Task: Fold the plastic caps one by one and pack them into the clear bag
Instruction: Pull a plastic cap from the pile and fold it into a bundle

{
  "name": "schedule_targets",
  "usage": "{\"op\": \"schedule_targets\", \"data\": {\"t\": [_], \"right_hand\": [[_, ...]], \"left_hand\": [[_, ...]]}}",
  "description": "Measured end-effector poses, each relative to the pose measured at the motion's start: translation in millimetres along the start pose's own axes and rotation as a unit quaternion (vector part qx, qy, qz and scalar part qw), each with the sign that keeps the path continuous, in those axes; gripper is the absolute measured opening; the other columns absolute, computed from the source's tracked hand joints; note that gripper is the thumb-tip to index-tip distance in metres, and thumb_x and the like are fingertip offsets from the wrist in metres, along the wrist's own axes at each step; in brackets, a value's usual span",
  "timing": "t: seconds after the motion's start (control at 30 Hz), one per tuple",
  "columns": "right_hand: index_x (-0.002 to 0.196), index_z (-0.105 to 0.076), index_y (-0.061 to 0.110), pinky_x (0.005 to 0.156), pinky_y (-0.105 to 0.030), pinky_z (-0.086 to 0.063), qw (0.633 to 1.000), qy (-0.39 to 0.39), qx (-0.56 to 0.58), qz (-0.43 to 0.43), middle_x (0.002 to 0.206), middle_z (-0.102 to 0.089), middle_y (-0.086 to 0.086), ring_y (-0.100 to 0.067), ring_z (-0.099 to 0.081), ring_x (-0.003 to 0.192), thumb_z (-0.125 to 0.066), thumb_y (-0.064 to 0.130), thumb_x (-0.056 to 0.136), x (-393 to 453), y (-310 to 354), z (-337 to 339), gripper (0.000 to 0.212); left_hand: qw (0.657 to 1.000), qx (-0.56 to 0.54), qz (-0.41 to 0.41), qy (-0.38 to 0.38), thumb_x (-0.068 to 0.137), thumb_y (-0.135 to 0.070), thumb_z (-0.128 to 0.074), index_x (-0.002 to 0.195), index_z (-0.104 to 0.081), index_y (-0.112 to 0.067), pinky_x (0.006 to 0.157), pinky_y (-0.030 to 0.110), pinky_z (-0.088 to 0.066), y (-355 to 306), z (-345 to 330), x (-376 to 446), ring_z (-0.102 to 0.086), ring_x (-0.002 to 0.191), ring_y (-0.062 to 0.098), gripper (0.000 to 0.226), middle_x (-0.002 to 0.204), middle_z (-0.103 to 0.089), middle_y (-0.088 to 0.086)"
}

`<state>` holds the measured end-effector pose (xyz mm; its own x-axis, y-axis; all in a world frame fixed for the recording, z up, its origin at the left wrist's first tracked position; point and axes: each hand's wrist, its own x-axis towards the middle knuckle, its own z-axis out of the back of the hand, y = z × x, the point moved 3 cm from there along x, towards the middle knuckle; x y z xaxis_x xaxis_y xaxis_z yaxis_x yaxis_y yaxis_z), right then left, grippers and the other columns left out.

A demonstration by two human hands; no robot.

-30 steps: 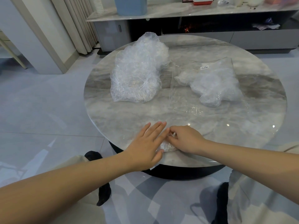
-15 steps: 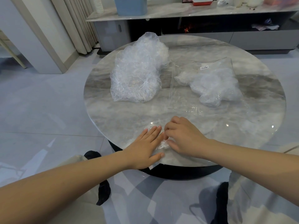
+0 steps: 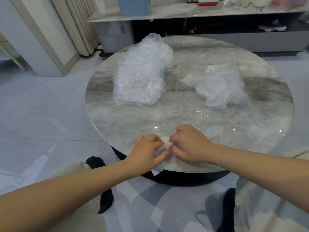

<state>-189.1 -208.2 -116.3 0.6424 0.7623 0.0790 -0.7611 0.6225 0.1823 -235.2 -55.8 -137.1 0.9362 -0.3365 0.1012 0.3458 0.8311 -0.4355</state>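
A small crumpled clear plastic cap (image 3: 164, 144) lies at the near edge of the round marble table (image 3: 250, 131). My left hand (image 3: 147, 150) grips its left side with curled fingers, thumb underneath. Its right side is pinched by the curled fingers of my right hand (image 3: 190, 144). Most of the cap is hidden between the two hands. A big heap of loose plastic caps (image 3: 142, 76) sits at the table's back left. The clear bag (image 3: 215, 86), flat with folded caps inside and a small label, lies at the back right.
Behind the table runs a low marble-topped cabinet (image 3: 184, 10) carrying a blue box and small items. Curtains hang at the back left. My knees and dark socks show below the table edge on the tiled floor.
My left hand's fingers went from flat on the cap to curled around it. Both hands have bunched the cap smaller between them.
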Motion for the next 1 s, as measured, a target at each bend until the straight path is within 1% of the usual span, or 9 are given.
{"op": "schedule_targets", "data": {"t": [0.13,0.27,0.37,0.5,0.63,0.73,0.8,0.9,1.0], "right_hand": [[0.077,-0.046,0.023,0.061,-0.031,-0.031,0.986,0.049,0.123,-0.100,0.061,-0.043,0.007,-0.018,-0.046,0.066,-0.045,0.031,0.094,0,-2,1,0.020],[0.105,-0.050,0.023,0.065,-0.033,-0.043,0.951,0.058,0.245,-0.179,0.074,-0.060,0.001,-0.018,-0.057,0.070,-0.051,0.038,0.092,0,-9,-2,0.019],[0.113,-0.045,0.025,0.069,-0.033,-0.046,0.935,0.055,0.278,-0.211,0.085,-0.063,-0.006,-0.019,-0.059,0.076,-0.056,0.039,0.090,-1,-12,-3,0.030],[0.117,-0.044,0.022,0.066,-0.033,-0.045,0.937,0.049,0.265,-0.224,0.076,-0.058,-0.003,-0.016,-0.054,0.065,-0.061,0.037,0.088,0,-13,-7,0.037],[0.123,-0.048,0.024,0.068,-0.029,-0.039,0.986,0.019,0.090,-0.141,0.106,-0.051,-0.001,-0.018,-0.051,0.082,-0.062,0.032,0.087,0,-9,-4,0.040],[0.100,-0.068,0.017,0.061,-0.027,-0.038,0.997,-0.068,-0.013,-0.021,0.089,-0.057,-0.003,-0.023,-0.055,0.074,-0.075,0.019,0.072,3,-4,-4,0.029],[0.085,-0.073,0.017,0.060,-0.029,-0.046,0.994,-0.100,-0.032,0.016,0.082,-0.062,0.000,-0.022,-0.059,0.072,-0.066,0.022,0.073,2,0,-5,0.015],[0.092,-0.073,0.016,0.069,-0.028,-0.051,0.999,-0.041,-0.029,0.013,0.089,-0.068,0.003,-0.019,-0.063,0.081,-0.042,0.033,0.082,-4,3,-12,0.037],[0.105,-0.072,0.012,0.077,-0.030,-0.054,0.999,0.003,-0.054,0.004,0.102,-0.072,0.000,-0.018,-0.068,0.091,-0.037,0.038,0.084,-9,4,-23,0.048]], "left_hand": [[0.990,-0.107,0.095,-0.013,0.095,-0.038,-0.051,0.070,-0.061,-0.007,0.069,0.028,-0.038,0,4,6,-0.051,0.069,0.015,0.040,0.071,-0.057,0.004],[0.971,-0.164,0.175,-0.013,0.095,-0.028,-0.052,0.055,-0.042,-0.021,0.049,0.020,-0.027,4,8,9,-0.034,0.048,0.007,0.042,0.050,-0.035,-0.009],[0.966,-0.171,0.190,-0.017,0.095,-0.028,-0.054,0.068,-0.058,-0.016,0.050,0.017,-0.031,7,8,13,-0.037,0.049,0.005,0.030,0.053,-0.040,-0.009],[0.963,-0.172,0.206,-0.040,0.092,-0.020,-0.057,0.098,-0.065,-0.018,0.058,0.009,-0.039,11,12,17,-0.048,0.061,0.005,0.011,0.068,-0.054,-0.005],[0.985,-0.096,0.136,-0.039,0.090,-0.016,-0.059,0.121,-0.054,-0.016,0.076,0.008,-0.036,12,10,13,-0.049,0.083,0.004,0.031,0.105,-0.051,-0.003],[0.997,0.056,-0.027,-0.041,0.087,-0.012,-0.050,0.117,-0.062,-0.008,0.090,0.029,-0.044,6,10,9,-0.058,0.105,0.022,0.032,0.119,-0.059,0.006],[0.987,0.130,-0.093,-0.014,0.086,-0.020,-0.040,0.117,-0.064,-0.005,0.095,0.031,-0.039,6,3,5,-0.060,0.109,0.026,0.042,0.122,-0.063,0.009],[0.983,0.152,-0.062,0.081,0.092,-0.044,-0.017,0.146,-0.031,-0.005,0.118,0.027,-0.005,4,-7,-5,-0.023,0.144,0.021,0.068,0.155,-0.024,0.010],[0.974,0.161,-0.048,0.148,0.085,-0.063,0.006,0.149,0.011,-0.012,0.113,0.027,0.020,12,-17,-13,0.024,0.142,0.012,0.082,0.154,0.021,0.000]]}}
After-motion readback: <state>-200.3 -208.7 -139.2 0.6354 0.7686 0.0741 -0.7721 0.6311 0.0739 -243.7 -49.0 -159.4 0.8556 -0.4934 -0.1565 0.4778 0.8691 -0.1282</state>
